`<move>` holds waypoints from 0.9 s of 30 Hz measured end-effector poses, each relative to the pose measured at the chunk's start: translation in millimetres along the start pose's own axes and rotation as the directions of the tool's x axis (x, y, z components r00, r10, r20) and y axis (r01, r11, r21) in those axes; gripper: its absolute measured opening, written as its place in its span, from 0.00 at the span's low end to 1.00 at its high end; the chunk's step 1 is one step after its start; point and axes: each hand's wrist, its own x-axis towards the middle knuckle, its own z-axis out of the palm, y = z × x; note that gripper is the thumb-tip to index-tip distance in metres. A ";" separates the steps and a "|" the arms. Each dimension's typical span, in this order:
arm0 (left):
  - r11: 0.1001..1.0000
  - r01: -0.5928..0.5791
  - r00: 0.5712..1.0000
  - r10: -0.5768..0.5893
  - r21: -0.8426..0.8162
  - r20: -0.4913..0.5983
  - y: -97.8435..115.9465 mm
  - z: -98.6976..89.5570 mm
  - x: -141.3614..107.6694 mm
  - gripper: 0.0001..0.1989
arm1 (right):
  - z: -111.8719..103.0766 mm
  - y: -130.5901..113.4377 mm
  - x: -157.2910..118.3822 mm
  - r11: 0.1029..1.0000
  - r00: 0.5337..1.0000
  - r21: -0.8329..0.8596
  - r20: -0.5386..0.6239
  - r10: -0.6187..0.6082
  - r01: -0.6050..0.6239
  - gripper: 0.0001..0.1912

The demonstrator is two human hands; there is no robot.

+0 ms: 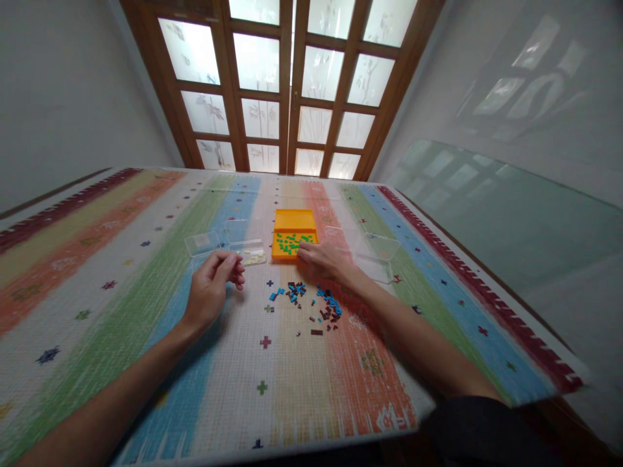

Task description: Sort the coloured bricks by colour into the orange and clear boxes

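An open orange box (294, 219) stands near the middle of the table, with small green pieces (287, 245) in its front half. My right hand (316, 257) reaches to the box's front right corner, its fingers pinched together; anything between them is too small to make out. My left hand (214, 279) hovers left of the box with fingers curled together, and what it may hold is hidden. Just beyond its fingertips sits a clear box (247, 246) holding pale pieces (254, 257). Blue and brown pieces (331, 305) lie loose on the cloth in front of the orange box.
A striped cloth (243, 370) covers the table. Open clear boxes lie on both sides, one lid (202, 242) at the left and another container (374, 267) by my right forearm. A glass panel (487, 188) leans at the right wall, and paned doors (292, 84) stand behind.
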 end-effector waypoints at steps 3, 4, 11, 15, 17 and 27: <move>0.996 -0.053 0.998 0.050 0.066 0.039 -5.4 -4.0 0.4 0.08 | 6.6 -5.8 1.2 0.999 1.000 0.029 0.023 0.014 -0.014 0.15; 0.994 -0.063 0.997 0.058 0.089 0.048 -6.9 -5.1 0.6 0.08 | 8.6 -7.8 1.0 0.999 1.000 0.046 0.016 0.022 -0.022 0.15; 0.983 -0.076 0.995 0.064 0.170 0.071 -8.3 -4.3 -0.4 0.09 | 14.0 -8.1 -4.7 0.990 0.996 0.129 -0.062 0.063 -0.054 0.14; 0.968 -0.099 0.993 0.082 0.232 0.084 -5.7 -2.8 -2.5 0.10 | 9.4 10.1 -21.1 0.982 0.977 0.169 -0.178 0.116 -0.086 0.16; 0.944 -0.143 0.988 0.119 0.298 0.096 -4.5 -3.4 -3.7 0.13 | 7.2 22.4 -37.1 0.978 0.957 0.179 -0.248 0.147 -0.104 0.17; 0.713 -0.434 0.900 0.363 0.551 0.239 -8.3 -6.8 -6.7 0.22 | 20.2 32.6 -107.0 0.959 0.960 0.095 -0.061 0.274 -0.268 0.12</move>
